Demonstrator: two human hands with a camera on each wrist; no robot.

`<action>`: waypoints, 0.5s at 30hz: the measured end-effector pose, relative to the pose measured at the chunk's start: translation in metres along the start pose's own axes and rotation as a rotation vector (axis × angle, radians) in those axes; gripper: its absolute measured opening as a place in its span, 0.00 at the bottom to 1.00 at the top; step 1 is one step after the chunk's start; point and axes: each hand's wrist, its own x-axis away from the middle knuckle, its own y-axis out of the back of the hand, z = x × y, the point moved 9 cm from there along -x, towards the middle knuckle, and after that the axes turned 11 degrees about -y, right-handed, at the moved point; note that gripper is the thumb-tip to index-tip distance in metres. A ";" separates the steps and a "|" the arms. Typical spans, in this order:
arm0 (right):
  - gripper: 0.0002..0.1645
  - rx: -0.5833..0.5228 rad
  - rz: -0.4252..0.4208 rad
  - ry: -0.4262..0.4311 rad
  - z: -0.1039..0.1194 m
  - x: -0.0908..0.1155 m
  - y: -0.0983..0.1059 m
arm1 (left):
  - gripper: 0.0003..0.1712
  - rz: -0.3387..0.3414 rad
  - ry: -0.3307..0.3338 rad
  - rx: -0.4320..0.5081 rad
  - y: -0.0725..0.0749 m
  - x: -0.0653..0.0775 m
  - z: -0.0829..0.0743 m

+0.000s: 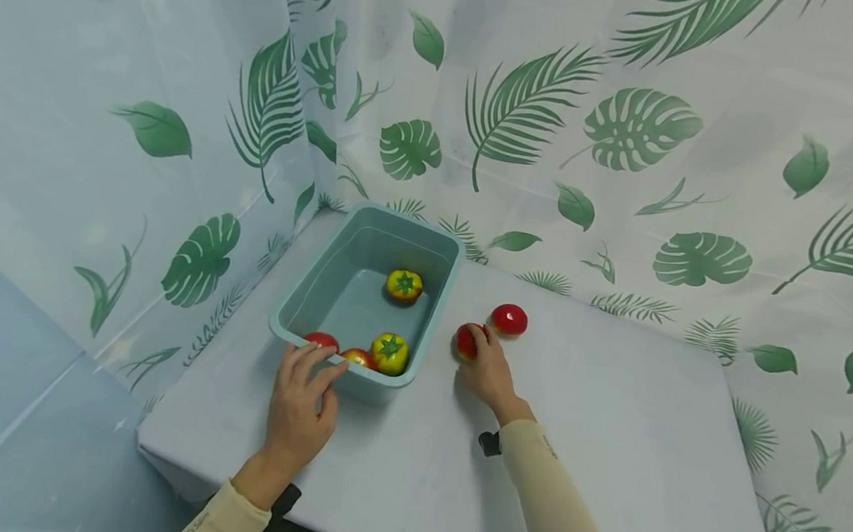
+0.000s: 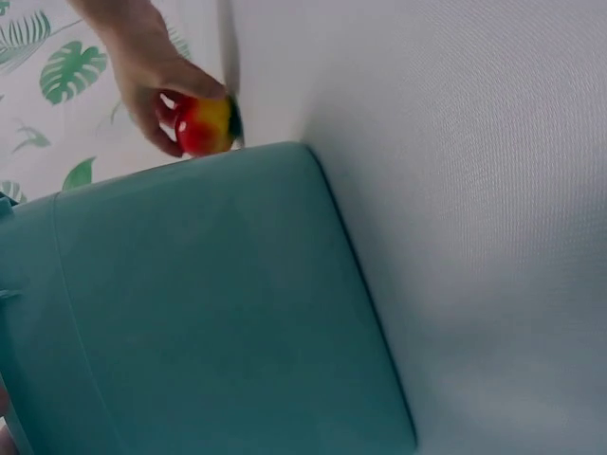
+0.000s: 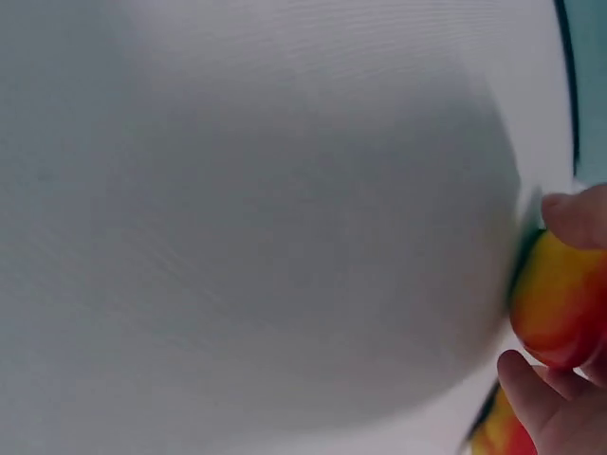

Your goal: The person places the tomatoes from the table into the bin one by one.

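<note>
Landmark: blue-green tub (image 1: 348, 310) on the white-covered desk (image 1: 645, 450); sides as the head camera sees them.

Right hand (image 1: 489, 371): just off the tub's right side, grip closed on a red-and-yellow fruit (image 1: 467, 344). Right wrist view has the thumb on one side of it, fingers on the other. Held fruit is outside the tub, near its right wall, not touching it. Can't tell if it's clear of the desk.

Left hand (image 1: 301, 411): at the tub's near rim, grip open, fingers loosely extended and resting on the rim, thumb outside. No fruit in it.

Loose red fruit (image 1: 509, 319): on the desk, right of the tub, further out than the held one.

Inside the tub, four fruits:
- yellow-red fruit (image 1: 404, 286), green top up, toward the tub's far right
- yellow fruit (image 1: 389, 354), green top up, tub's near right corner
- red-yellow fruit (image 1: 359, 358), against the tub's near wall, partly hidden by the rim
- red fruit (image 1: 321, 340), tub's near left, partly hidden by rim and fingers

Leaf-print curtain (image 1: 528, 124) behind the tub.
</note>
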 end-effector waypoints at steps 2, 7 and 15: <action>0.51 -0.040 -0.029 -0.025 -0.006 -0.001 0.001 | 0.21 0.000 -0.001 -0.002 0.000 0.000 0.000; 0.49 -0.082 -0.085 -0.045 -0.014 -0.001 0.004 | 0.21 -0.003 -0.002 0.001 0.000 0.001 0.000; 0.52 -0.173 -0.113 -0.084 -0.016 0.001 0.012 | 0.21 -0.007 0.003 -0.005 0.000 0.002 0.001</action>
